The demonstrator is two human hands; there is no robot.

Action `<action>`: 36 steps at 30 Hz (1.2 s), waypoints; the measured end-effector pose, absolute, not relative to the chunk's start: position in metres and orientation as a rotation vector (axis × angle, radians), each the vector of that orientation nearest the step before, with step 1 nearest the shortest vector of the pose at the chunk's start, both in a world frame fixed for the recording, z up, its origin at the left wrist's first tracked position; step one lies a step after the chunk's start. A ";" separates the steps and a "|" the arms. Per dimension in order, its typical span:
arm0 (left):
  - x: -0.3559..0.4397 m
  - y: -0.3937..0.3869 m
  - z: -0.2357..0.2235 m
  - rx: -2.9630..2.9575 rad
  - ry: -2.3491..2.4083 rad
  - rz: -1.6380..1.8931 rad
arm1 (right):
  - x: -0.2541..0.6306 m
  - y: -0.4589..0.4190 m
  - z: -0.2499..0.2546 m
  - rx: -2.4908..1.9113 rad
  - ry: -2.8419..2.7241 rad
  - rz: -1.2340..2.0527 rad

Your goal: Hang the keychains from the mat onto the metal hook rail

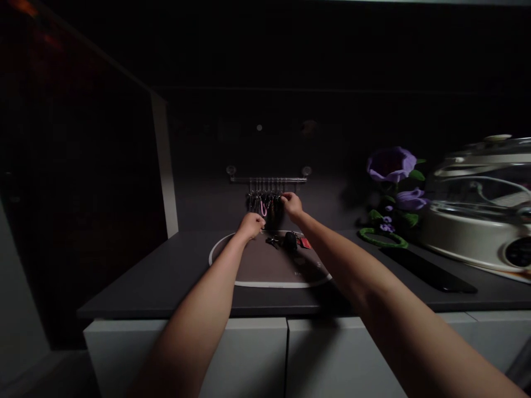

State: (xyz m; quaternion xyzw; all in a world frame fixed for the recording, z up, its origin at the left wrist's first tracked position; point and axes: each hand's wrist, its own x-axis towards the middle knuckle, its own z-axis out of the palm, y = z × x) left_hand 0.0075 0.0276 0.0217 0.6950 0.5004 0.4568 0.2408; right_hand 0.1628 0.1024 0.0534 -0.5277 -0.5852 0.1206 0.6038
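A clear rail (269, 179) with a row of hooks is fixed to the back wall, and several dark, thin items and a pink loop (263, 208) hang from it. My right hand (292, 205) is raised at the right end of the hanging row, thumb and fingers pinched together. Lower and to the left, my left hand (251, 225) is closed just under the hanging items. What either hand pinches is too small and dark to name. On the mat (265, 273) below lie keys (272, 241), a round black item (291, 240) and a red tag (306, 243).
To the right on the dark counter (145, 276) stand purple crocheted flowers (392, 165) with a green ring base (384, 237). A black phone-like slab (429, 269) lies before them. A large cream appliance (468, 224) with a clear lid is at the far right.
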 end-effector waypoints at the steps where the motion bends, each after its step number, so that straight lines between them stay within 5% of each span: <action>1: 0.007 0.026 0.022 1.909 1.364 1.250 | 0.163 0.101 0.053 -1.219 -1.366 0.282; 18: 0.008 0.028 0.013 2.307 1.370 0.992 | 0.170 0.025 0.012 -1.248 -1.558 0.312; 28: 0.010 0.035 -0.004 2.651 1.408 0.738 | 0.179 0.010 -0.010 -1.381 -1.968 -0.052; 36: 0.011 0.038 -0.011 2.688 1.367 0.773 | 0.175 0.019 -0.012 -1.384 -2.003 -0.040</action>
